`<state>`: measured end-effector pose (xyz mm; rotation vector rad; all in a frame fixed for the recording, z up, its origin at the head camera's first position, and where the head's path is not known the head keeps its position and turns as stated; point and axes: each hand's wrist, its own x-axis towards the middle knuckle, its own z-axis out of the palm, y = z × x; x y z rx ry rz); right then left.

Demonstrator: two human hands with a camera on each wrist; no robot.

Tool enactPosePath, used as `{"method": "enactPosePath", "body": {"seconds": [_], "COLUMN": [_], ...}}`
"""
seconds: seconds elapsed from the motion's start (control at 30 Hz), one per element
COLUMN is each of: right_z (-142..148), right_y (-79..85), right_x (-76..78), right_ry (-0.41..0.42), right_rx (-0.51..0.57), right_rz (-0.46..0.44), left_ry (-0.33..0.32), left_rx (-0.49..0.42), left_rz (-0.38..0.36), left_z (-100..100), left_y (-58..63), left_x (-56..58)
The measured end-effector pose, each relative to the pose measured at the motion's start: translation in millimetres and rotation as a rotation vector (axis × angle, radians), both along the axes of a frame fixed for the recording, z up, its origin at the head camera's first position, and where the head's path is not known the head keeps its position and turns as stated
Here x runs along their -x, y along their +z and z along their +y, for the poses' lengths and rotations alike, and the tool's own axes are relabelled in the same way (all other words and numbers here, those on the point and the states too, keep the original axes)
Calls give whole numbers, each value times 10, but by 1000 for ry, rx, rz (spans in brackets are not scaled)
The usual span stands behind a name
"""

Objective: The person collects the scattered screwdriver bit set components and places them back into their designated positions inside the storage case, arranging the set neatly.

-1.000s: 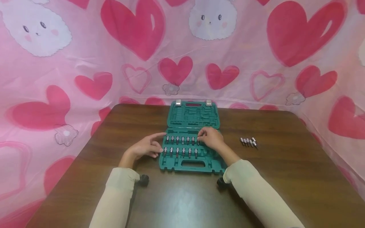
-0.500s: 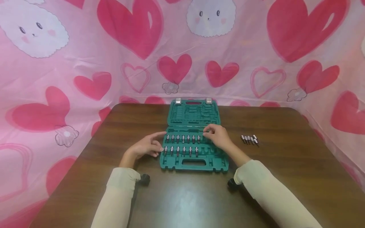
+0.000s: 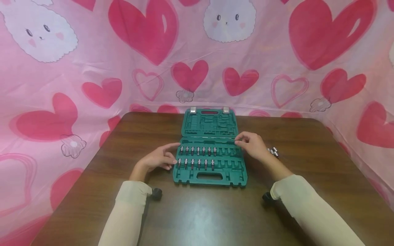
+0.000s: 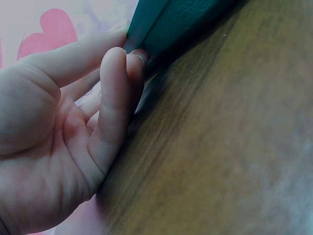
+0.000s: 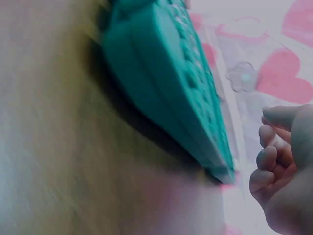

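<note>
A green tool case (image 3: 210, 184) lies unfolded on the table, its lid (image 3: 209, 130) at the far side. Two rows of bit sockets (image 3: 198, 150), silver with dark tips, fill the left part of its tray. My left hand (image 3: 155, 159) touches the case's left edge with index finger and thumb; the left wrist view shows the fingertips right at the green side wall (image 4: 171, 29). Over the case's right edge hovers my right hand (image 3: 253, 145), fingers loosely bent, nothing between them. In the right wrist view this hand (image 5: 283, 156) is apart from the case.
More bit sockets (image 3: 275, 151) lie on the brown wooden table (image 3: 301, 171) to the right, partly hidden behind the right wrist. Vacant slots (image 3: 231, 164) show in the tray's right part. A pink heart-patterned cloth (image 3: 209, 51) hangs behind the table.
My right hand has left the end of the upper row of bit sockets and moved right, past the tray's vacant slots. The left hand stays at the case's edge.
</note>
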<state>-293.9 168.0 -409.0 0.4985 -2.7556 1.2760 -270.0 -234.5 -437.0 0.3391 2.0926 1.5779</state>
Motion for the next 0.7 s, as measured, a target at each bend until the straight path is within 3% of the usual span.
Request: {"method": "enactPosePath", "body": {"seconds": [0.17, 0.33, 0.7], "right_z": [196, 496, 1047], "right_y": [80, 100, 88], "right_x": [-6, 9, 24], "right_ry": [19, 40, -23], "right_rx": [-32, -133, -212], "right_rz": [-25, 21, 57], "left_ry": [2, -7, -2], "left_rx": [-1, -13, -10], "left_rz": [-2, -9, -4], "left_z": [-2, 15, 21], "left_y": [-20, -26, 35], "left_x": [-3, 5, -30]}}
